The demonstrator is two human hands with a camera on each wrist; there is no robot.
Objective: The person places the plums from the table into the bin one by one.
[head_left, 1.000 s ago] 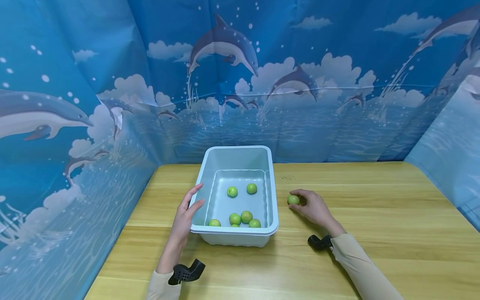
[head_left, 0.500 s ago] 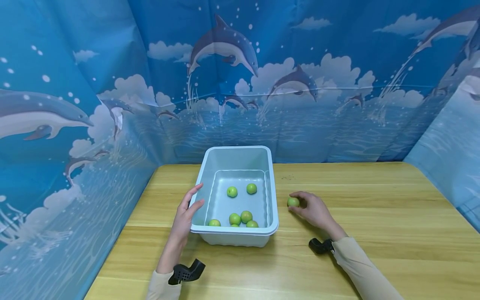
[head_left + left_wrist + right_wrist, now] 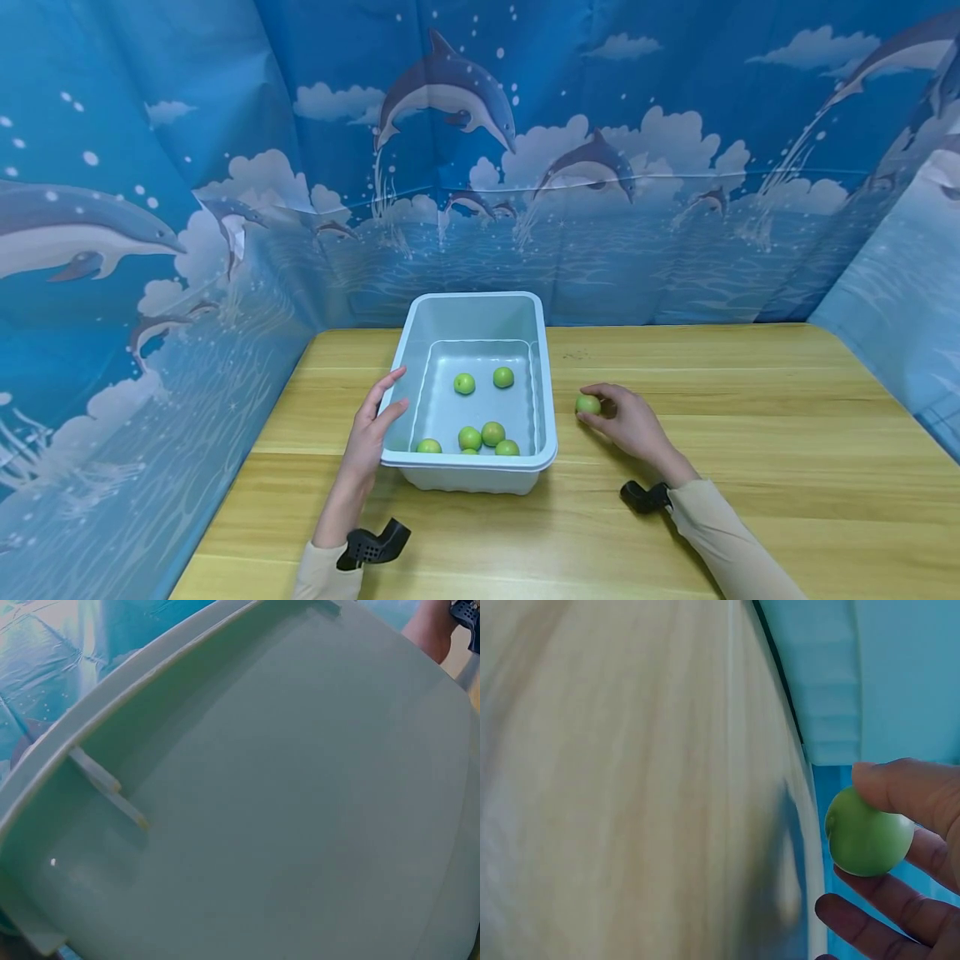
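A light blue-grey plastic tub (image 3: 480,461) stands on the table with several small round green fruits (image 3: 469,437) inside. My left hand (image 3: 370,429) grips the tub's left rim, its thumb reaching over the edge. The left wrist view shows only the tub's wall (image 3: 285,780) up close, and no fingers of that hand. To the right of the tub, my right hand (image 3: 628,421) pinches one green fruit (image 3: 868,832) between thumb and fingers. In the right wrist view this fruit is smooth, with a small dimple at one end.
The wooden table (image 3: 750,433) reaches well to the right of the tub. Behind and to the left hangs a blue sheet (image 3: 480,167) printed with dolphins. Each wrist wears a black camera mount (image 3: 375,543).
My right hand has shifted slightly toward me with the green fruit. One fruit at the tub's near end has rolled a little left, then slightly back. My left hand has kept still.
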